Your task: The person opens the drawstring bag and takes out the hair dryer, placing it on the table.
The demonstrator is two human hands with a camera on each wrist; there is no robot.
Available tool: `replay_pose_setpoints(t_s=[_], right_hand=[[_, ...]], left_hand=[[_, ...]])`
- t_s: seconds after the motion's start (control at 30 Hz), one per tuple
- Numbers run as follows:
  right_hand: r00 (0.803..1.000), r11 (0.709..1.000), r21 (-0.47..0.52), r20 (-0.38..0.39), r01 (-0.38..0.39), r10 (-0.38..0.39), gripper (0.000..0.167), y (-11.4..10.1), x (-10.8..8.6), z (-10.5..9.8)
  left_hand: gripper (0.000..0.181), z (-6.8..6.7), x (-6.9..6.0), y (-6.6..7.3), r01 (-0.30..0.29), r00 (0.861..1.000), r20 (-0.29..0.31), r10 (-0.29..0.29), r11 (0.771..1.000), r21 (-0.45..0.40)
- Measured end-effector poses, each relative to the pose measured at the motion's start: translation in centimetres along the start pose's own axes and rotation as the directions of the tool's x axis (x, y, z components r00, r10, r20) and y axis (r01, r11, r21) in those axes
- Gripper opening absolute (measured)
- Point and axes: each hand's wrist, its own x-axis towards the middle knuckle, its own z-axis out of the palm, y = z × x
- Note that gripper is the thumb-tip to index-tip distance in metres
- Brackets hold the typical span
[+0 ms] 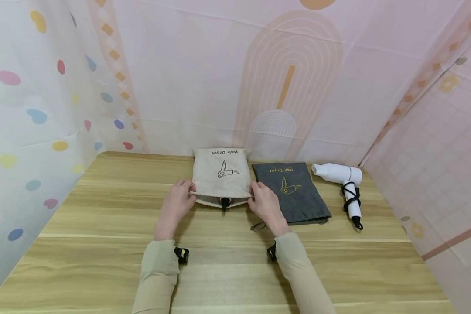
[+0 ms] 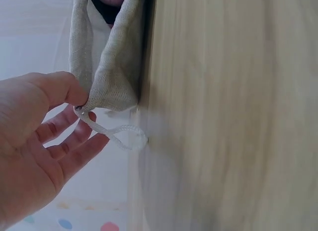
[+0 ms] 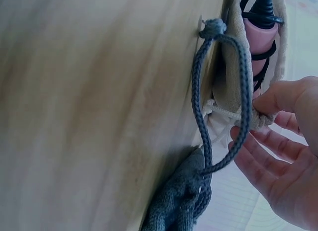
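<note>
A cream drawstring bag (image 1: 220, 183) printed "Hair Dryer" lies near the table's back edge, its mouth parted toward me. Inside shows a pink hair dryer (image 3: 259, 42) with black cord wound on its handle; the rest is hidden by cloth. My left hand (image 1: 177, 199) pinches the left corner of the mouth between thumb and fingers, a white drawstring loop (image 2: 126, 134) hanging beside it. At the opposite corner my right hand (image 1: 264, 203) pinches the rim. Close to that hand lies a dark grey drawstring bag (image 1: 304, 205), with its cord loop (image 3: 196, 87) sticking out.
On the right of the table lies a white hair dryer (image 1: 339, 173), black cord wrapped round its handle. The wooden table (image 1: 220, 279) meets patterned cloth walls (image 1: 196, 87) at the back and both sides.
</note>
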Motion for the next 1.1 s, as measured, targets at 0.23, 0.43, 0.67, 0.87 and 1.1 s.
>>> replay_pose_setpoints(t_s=[0.23, 0.43, 0.67, 0.87, 1.1], right_hand=[[0.999, 1.0, -0.029, -0.042, -0.006, 0.004, 0.011, -0.3, 0.1, 0.1], [0.997, 0.999, -0.052, -0.079, -0.013, 0.009, 0.014, 0.0, 0.2, -0.2], [0.998, 0.998, -0.057, -0.062, 0.012, -0.016, 0.018, 0.4, 0.1, -0.5], [1.0, 0.999, -0.052, -0.027, 0.008, -0.009, 0.021, 0.7, 0.2, -0.7], [1.0, 0.999, -0.03, 0.009, 0.025, -0.024, 0.021, 0.7, 0.1, -0.6]], left_hand=[[0.015, 0.5, 0.2, 0.7, -0.014, 1.0, -0.006, 0.015, 0.999, 0.035], [0.017, 0.5, 0.4, 0.4, 0.011, 1.0, 0.01, -0.011, 1.0, 0.016], [0.016, 0.4, 0.3, -0.1, 0.005, 1.0, 0.008, -0.005, 1.0, -0.013], [0.016, 0.2, 0.1, -0.5, -0.004, 1.0, 0.007, 0.004, 0.999, -0.038], [0.015, 0.3, 0.0, -0.4, -0.014, 1.0, -0.004, 0.014, 1.0, 0.002]])
